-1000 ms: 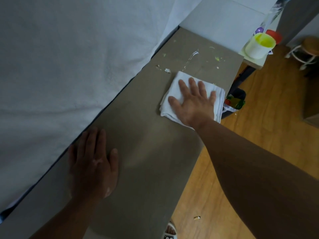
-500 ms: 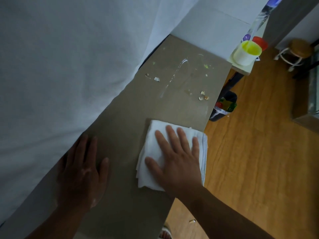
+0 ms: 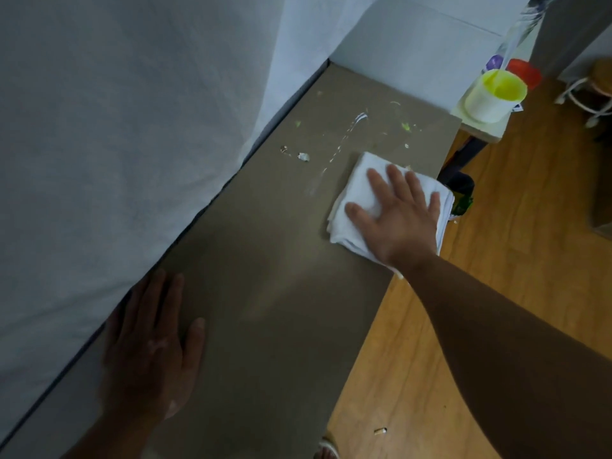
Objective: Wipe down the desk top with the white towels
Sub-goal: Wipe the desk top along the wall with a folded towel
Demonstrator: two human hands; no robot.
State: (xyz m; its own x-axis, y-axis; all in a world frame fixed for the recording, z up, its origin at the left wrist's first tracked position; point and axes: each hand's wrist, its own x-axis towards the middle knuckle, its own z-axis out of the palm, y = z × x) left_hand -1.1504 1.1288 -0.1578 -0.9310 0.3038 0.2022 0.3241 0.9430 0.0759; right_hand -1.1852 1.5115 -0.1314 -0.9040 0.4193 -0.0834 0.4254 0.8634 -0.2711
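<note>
Wiping a dirty desk with a folded towel

A folded white towel (image 3: pixel 356 197) lies near the far right edge of a long grey-brown desk (image 3: pixel 265 276). The right hand (image 3: pixel 402 217) presses flat on top of it, fingers spread and straight, palm down, covering most of the cloth; it is not curled around anything. Just beyond the towel, the desk carries a thin white streak (image 3: pixel 341 147), small green specks (image 3: pixel 405 126) and a white crumb (image 3: pixel 303 156). The left hand (image 3: pixel 152 352) rests flat and open on the near end of the desk, well apart from the towel, beside a pale cloth (image 3: pixel 116 144) hanging along the desk's left side. Past the far end stands a white cup (image 3: pixel 490 97) with a yellow inside. Wooden floor (image 3: pixel 513 243) shows to the right.
</note>
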